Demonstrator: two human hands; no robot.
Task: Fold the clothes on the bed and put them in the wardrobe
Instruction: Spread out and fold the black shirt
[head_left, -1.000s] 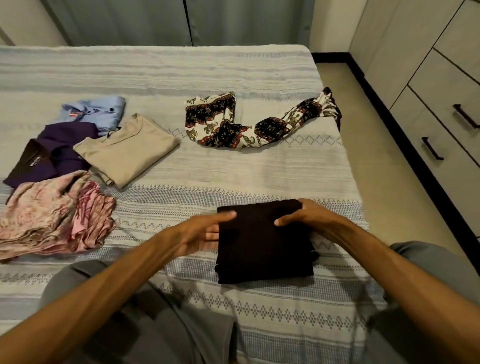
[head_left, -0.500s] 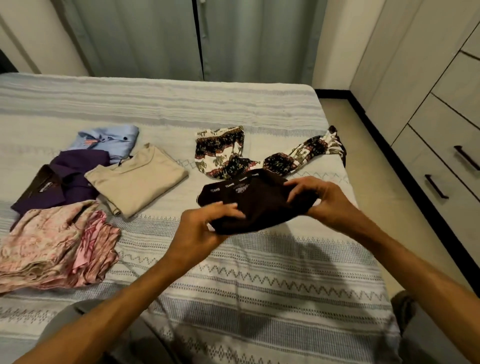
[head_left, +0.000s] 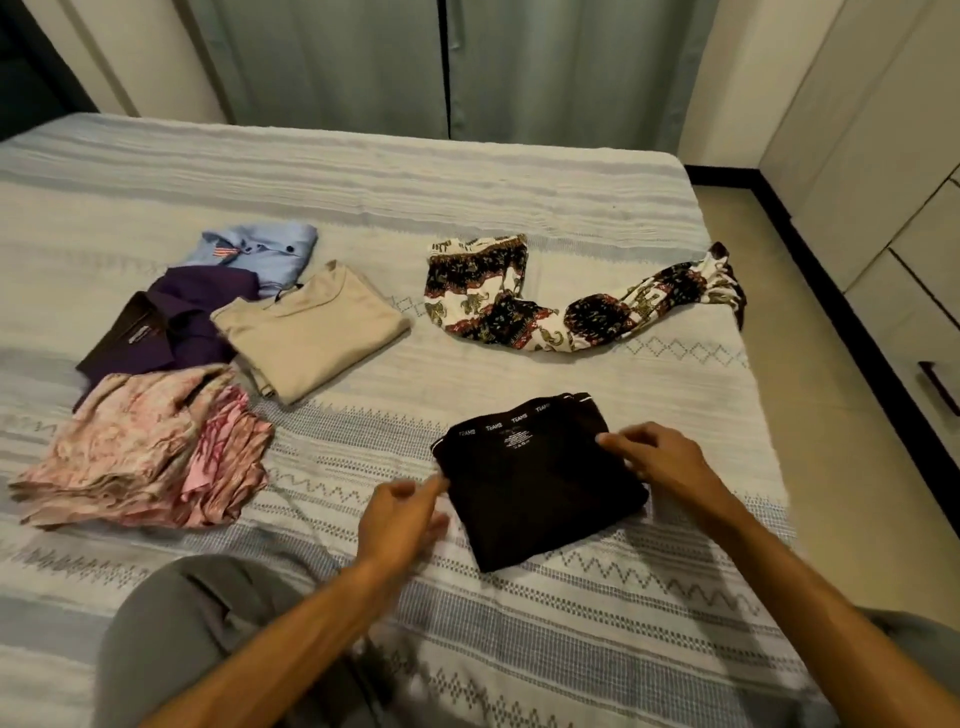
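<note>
Lifted a moment ago, the folded black garment (head_left: 540, 483) lies back on the bed (head_left: 363, 197); left hand (head_left: 402, 512) and right hand (head_left: 657, 454) touch its edges, fingers loose, gripping nothing

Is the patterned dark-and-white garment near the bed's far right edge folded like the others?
No, the patterned dark-and-white garment lies stretched out and crumpled across the striped bedspread, not folded into a neat stack.

Waistband of the black folded garment (head_left: 540, 483): "TEAMS" in small white letters, repeated along the band.
Printed tag beneath it: too small to read.
Purple shirt (head_left: 192, 317) collar label: unreadable.
</note>
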